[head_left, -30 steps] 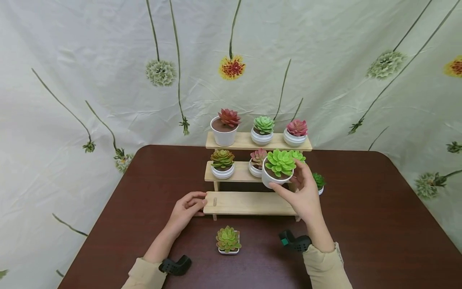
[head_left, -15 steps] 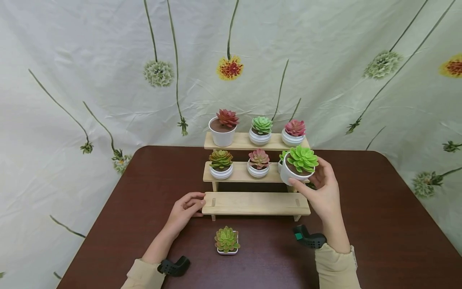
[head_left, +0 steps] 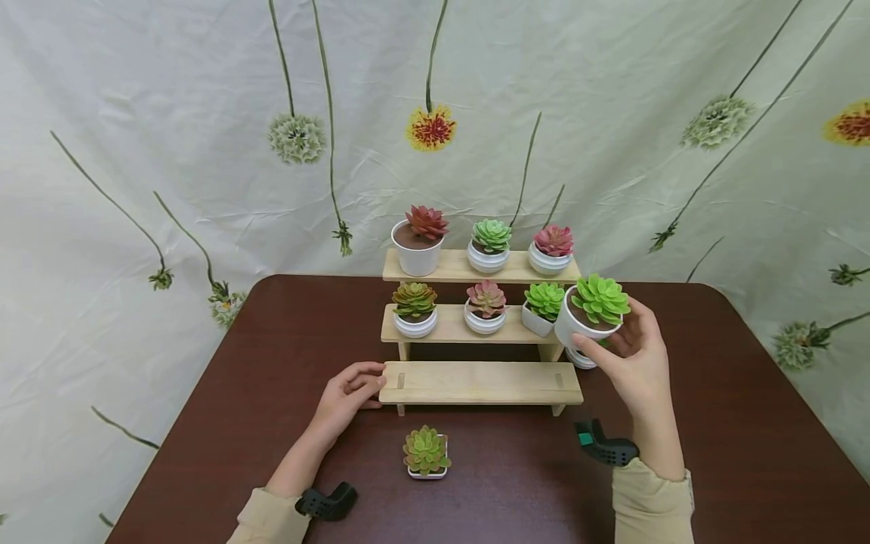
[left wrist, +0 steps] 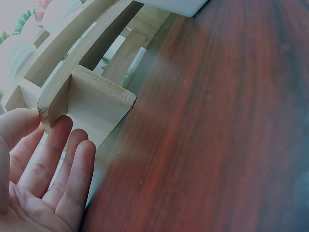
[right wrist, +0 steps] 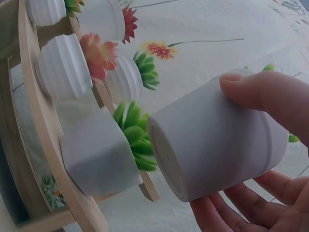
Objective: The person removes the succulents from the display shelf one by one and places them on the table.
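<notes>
My right hand holds a potted succulent in the air, just right of the wooden tiered plant stand. Bright green leaves rise from its round white pot. In the right wrist view, the thumb lies on one side of the pot and the fingers on the other. At the stand's left end, my left hand pinches the corner of the lowest board. The left wrist view shows the thumb at the board's end and the fingers beneath it.
Three potted succulents stand on the top shelf, three on the middle shelf. Another white pot stands on the table behind the right hand's plant. A small succulent in a square pot sits in front of the stand.
My right hand has carried the potted succulent rightward, from in front of the middle shelf to beyond its right end. A green succulent on that shelf is uncovered. The left hand stays put.
</notes>
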### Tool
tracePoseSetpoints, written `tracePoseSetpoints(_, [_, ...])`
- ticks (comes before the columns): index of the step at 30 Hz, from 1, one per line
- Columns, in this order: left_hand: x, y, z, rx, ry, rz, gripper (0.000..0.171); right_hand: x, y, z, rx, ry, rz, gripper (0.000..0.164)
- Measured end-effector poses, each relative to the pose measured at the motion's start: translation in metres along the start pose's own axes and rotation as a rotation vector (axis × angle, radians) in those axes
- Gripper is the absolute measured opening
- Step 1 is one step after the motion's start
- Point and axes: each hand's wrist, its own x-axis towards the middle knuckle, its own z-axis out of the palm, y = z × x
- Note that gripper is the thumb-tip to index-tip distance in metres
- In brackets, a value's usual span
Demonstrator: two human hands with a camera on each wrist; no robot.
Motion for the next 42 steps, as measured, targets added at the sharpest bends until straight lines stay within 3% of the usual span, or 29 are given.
tracePoseSetpoints(5, [-0.001, 0.0, -0.001, -0.005, 0.004, 0.001, 0.033, 0.001, 0.007, -0.01, -0.038, -0.004, 0.004, 0.073])
tracePoseSetpoints(6, [-0.001, 0.0, -0.001, -0.004, 0.004, 0.0, 0.033, 0.004, 0.017, -0.013, 0.014, -0.006, -0.021, 0.073])
tracePoseSetpoints(10, [-0.003, 0.007, -0.001, -0.013, -0.002, -0.01, 0.033, 0.007, 0.035, -0.023, -0.003, -0.03, -0.049, 0.075])
tracePoseSetpoints(15, [-0.002, 0.006, -0.001, -0.009, -0.001, -0.015, 0.033, 0.003, 0.021, -0.026, -0.108, -0.064, 0.006, 0.074])
tracePoseSetpoints(17, [0.0, -0.001, -0.002, -0.007, 0.003, -0.008, 0.034, 0.003, 0.032, -0.03, -0.043, -0.085, -0.015, 0.074])
tracePoseSetpoints(23, [0.001, 0.0, -0.003, -0.009, 0.001, -0.012, 0.035, 0.004, 0.055, -0.04, 0.057, -0.163, -0.039, 0.075])
tracePoseSetpoints(29, [0.001, 0.001, -0.002, -0.015, -0.003, -0.003, 0.035, 0.001, 0.058, -0.046, -0.085, -0.247, 0.0, 0.072])
tracePoseSetpoints(42, [0.002, 0.0, 0.0, -0.01, -0.012, 0.001, 0.036, -0.006, 0.084, -0.06, -0.145, -0.315, 0.086, 0.071])
